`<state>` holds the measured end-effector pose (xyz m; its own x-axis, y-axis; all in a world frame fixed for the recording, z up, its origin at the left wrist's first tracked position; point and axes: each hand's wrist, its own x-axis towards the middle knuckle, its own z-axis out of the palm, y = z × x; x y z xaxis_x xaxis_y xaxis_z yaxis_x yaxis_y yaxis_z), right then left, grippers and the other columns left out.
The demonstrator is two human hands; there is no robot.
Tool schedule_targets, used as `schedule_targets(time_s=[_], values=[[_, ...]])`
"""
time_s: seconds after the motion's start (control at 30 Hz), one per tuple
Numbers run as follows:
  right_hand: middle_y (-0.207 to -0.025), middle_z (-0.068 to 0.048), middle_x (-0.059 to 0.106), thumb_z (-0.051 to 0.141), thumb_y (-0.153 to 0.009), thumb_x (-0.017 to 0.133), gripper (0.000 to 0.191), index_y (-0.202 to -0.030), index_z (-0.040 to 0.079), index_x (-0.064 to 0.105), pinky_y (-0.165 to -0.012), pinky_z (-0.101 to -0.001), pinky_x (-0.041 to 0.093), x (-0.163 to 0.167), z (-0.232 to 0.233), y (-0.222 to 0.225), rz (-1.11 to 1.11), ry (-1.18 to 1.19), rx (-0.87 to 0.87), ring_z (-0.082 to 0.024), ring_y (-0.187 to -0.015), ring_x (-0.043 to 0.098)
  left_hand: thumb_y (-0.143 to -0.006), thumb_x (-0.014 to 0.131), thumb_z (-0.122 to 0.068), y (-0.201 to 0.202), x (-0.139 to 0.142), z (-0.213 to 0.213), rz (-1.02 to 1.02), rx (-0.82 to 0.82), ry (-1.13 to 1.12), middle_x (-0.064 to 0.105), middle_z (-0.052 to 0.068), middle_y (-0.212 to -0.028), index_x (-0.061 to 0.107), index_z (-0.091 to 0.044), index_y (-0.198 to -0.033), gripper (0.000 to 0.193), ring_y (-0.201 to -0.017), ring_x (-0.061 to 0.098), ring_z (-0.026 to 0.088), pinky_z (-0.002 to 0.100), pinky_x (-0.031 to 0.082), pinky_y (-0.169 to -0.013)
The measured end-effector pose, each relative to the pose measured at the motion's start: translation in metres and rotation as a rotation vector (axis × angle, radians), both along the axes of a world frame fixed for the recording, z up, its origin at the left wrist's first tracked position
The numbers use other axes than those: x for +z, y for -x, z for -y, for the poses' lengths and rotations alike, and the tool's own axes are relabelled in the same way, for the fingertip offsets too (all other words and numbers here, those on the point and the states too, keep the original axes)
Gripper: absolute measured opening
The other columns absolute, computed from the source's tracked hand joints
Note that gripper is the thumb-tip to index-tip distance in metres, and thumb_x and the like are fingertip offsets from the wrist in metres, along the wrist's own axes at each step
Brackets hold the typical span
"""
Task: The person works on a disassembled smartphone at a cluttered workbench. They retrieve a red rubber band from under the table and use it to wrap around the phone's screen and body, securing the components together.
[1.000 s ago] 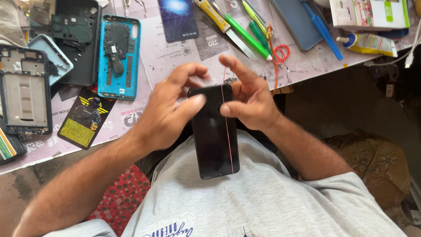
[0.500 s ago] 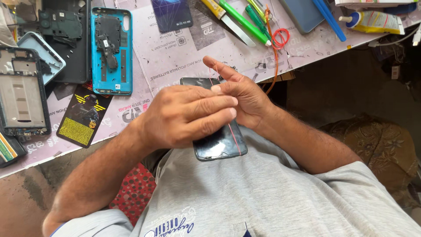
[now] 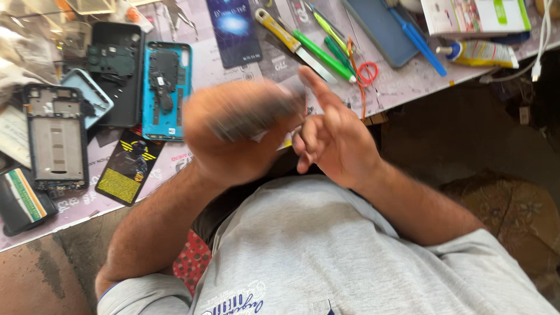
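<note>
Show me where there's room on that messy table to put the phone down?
Bare tabletop shows between the red loop and the glue tube. Left is crowded: the blue phone shell and the phone frame sit close together. The left hand holds the phone.

- We're looking down from our head camera, steeply, onto our own lap and chest.
- We're close in; the cluttered table (image 3: 408, 87) edge runs just beyond the hands, tilted across frame.
</note>
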<state>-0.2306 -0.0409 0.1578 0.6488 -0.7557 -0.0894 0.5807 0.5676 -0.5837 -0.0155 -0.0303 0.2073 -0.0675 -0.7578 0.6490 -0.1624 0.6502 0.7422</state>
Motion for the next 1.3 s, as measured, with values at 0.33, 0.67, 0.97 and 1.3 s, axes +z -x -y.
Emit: schedule_targets(time_s=[0.33, 0.67, 0.97, 1.3], values=[[-0.072, 0.003, 0.056, 0.002, -0.093, 0.079, 0.067, -0.15, 0.0, 0.046, -0.097, -0.0376, 0.061, 0.003, -0.016, 0.005, -0.52, 0.767, -0.193, -0.007, -0.072, 0.06, -0.083, 0.081, 0.01, -0.013, -0.015, 0.042, -0.882, 0.025, -0.408, 0.076, 0.012, -0.098, 0.073, 0.002, -0.106, 0.026, -0.087, 0.074, 0.019, 0.035, 0.063, -0.085], [-0.063, -0.003, 0.059, 0.018, -0.078, 0.085, 0.03, -0.08, 0.009, 0.057, -0.103, -0.0546, 0.048, 0.027, -0.014, -0.004, -0.619, 1.726, -0.384, -0.024, -0.073, 0.075, -0.082, 0.078, 0.009, -0.044, -0.022, 0.069, -1.101, -0.002, -0.533, 0.074, 0.015, -0.088, 0.07, 0.005, -0.097, 0.018, -0.074, 0.073, 0.022, 0.039, 0.065, -0.071], [-0.066, -0.002, 0.066, 0.025, -0.087, 0.081, 0.031, -0.096, 0.0, 0.065, -0.089, -0.0447, 0.06, 0.009, -0.009, 0.008, -0.549, 1.85, -0.389, -0.013, -0.056, 0.059, -0.081, 0.076, 0.006, -0.047, -0.03, 0.086, -1.173, -0.061, -0.582, 0.074, 0.017, -0.085, 0.069, 0.006, -0.097, 0.018, -0.071, 0.074, 0.022, 0.038, 0.066, -0.068], [-0.059, 0.001, 0.049, 0.011, -0.077, 0.083, 0.031, -0.098, 0.0, 0.064, -0.092, -0.0431, 0.058, 0.001, -0.031, 0.029, -0.713, 1.437, -0.334, -0.013, -0.057, 0.052, -0.083, 0.078, 0.002, -0.059, -0.048, 0.106, -1.201, 0.068, -0.627, 0.073, 0.019, -0.082, 0.069, 0.01, -0.097, 0.018, -0.068, 0.074, 0.023, 0.038, 0.066, -0.066]])
